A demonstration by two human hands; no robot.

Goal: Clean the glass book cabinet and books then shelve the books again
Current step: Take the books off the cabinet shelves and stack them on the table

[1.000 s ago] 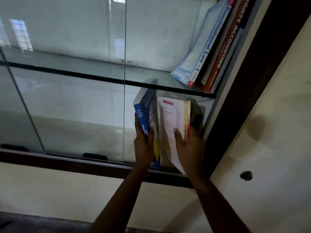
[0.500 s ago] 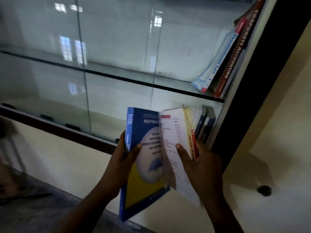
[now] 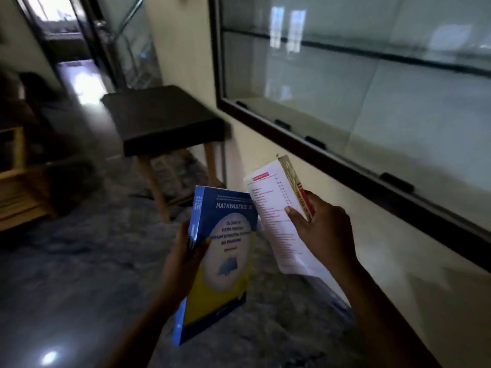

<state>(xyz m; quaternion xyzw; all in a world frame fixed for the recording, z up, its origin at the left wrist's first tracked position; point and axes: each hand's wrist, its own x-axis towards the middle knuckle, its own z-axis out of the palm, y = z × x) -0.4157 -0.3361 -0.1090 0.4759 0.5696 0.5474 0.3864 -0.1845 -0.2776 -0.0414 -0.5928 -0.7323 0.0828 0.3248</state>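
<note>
My left hand [image 3: 186, 252] grips a blue and yellow mathematics book [image 3: 223, 258] by its spine edge, held upright in front of me. My right hand [image 3: 322, 229] holds a second book [image 3: 276, 221] with a white printed page facing me and a red and cream spine, thumb pressed on the page. Both books are out of the glass cabinet [image 3: 372, 83], which fills the upper right; its dark wooden frame [image 3: 313, 148] runs diagonally beside my right hand. The shelves seen through the glass look bare in this view.
A dark-topped stool with wooden legs [image 3: 164, 118] stands against the wall left of the cabinet. Wooden furniture [image 3: 18, 192] sits at the far left. The floor below is grey and glossy. A doorway [image 3: 66, 35] opens at the upper left.
Both hands pulled the two books out of the lower shelf and away from the cabinet. My view swung left and down toward the stool and floor.
</note>
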